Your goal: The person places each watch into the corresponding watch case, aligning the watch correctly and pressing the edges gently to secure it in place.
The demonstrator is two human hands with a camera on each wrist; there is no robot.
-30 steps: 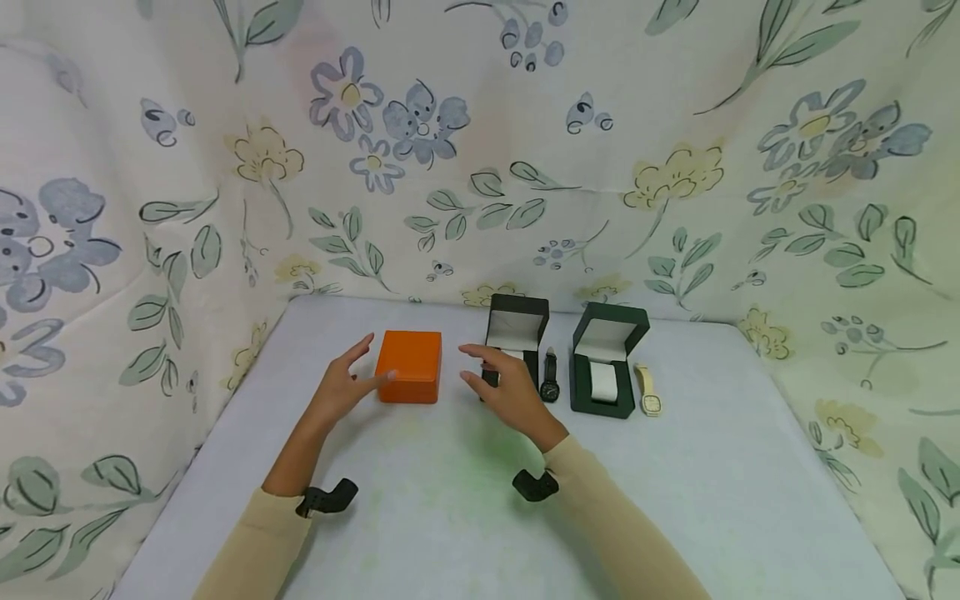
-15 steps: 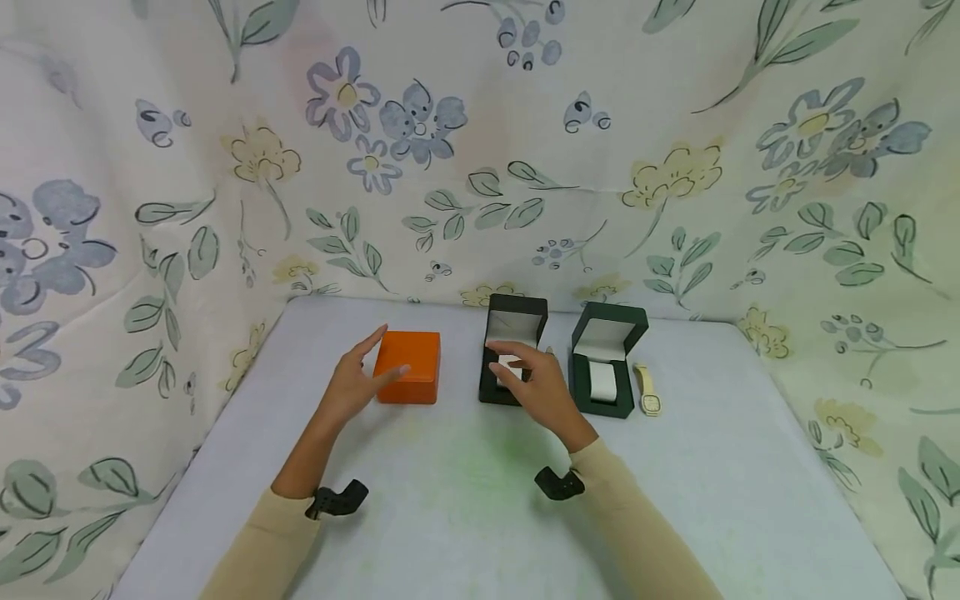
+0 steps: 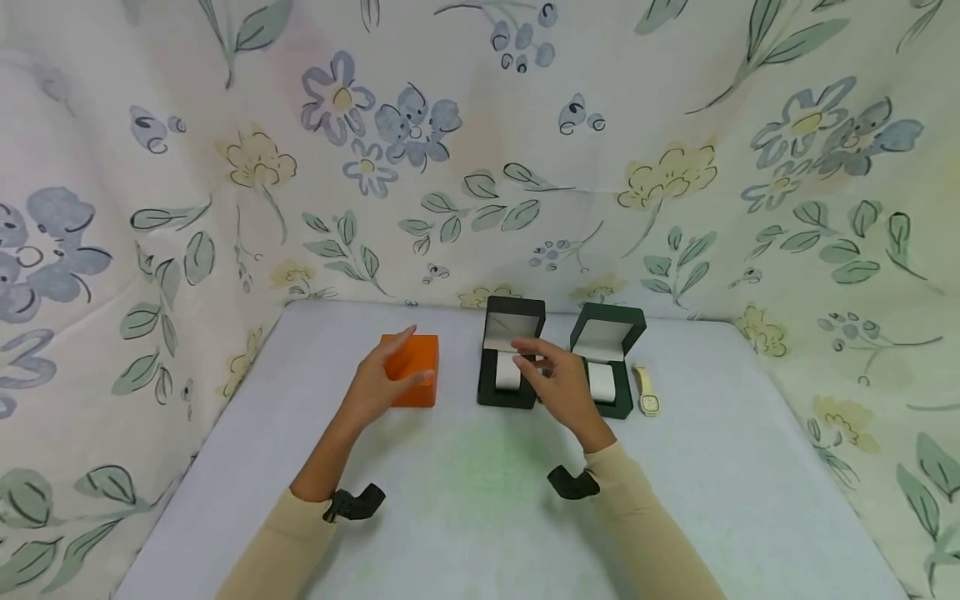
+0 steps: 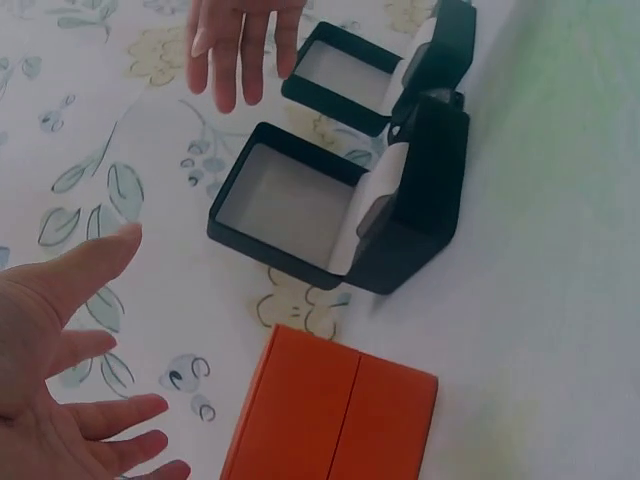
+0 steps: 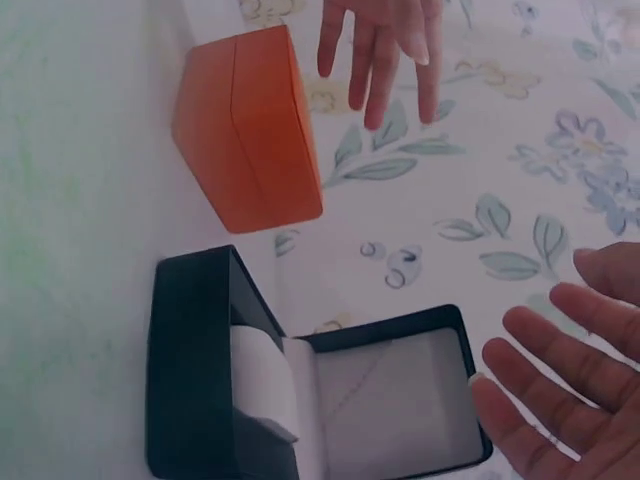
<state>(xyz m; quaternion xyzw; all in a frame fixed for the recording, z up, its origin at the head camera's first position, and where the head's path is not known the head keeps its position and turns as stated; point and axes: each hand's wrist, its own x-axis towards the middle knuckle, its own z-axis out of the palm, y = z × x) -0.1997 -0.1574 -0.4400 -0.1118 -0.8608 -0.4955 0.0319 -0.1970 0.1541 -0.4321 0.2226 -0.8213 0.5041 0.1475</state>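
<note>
Plainly, both hands are empty: the left hand (image 3: pixel 378 383) hangs at the orange box (image 3: pixel 426 354) with its fingers relaxed and spread, and the right hand (image 3: pixel 562 387) hovers over the gap between the black box (image 3: pixel 517 400) and the green box (image 3: pixel 618 408), fingers loosely parted and gripping nothing. I cannot tell from the head view whether the left thumb touches the orange box; the left wrist view suggests a gap.

The orange box sits closed on the bench (image 3: pixel 465 483), at the left end of the row. The black box stands next, then the green box, both with lids raised, and the gold watch (image 3: pixel 649 404) lies just right of the green box. Each of the 2 raised-lid boxes shows a white cushion inside.

For good handling, I judge that the left fingers should meet the orange box on 2 opposite sides, below its seam, so that the base is steady if the lid is lifted. The right hand does best kept high and slow: a brush against either raised lid could shift a box. The gold watch is probably safest taken by its strap, away from the face.
</note>
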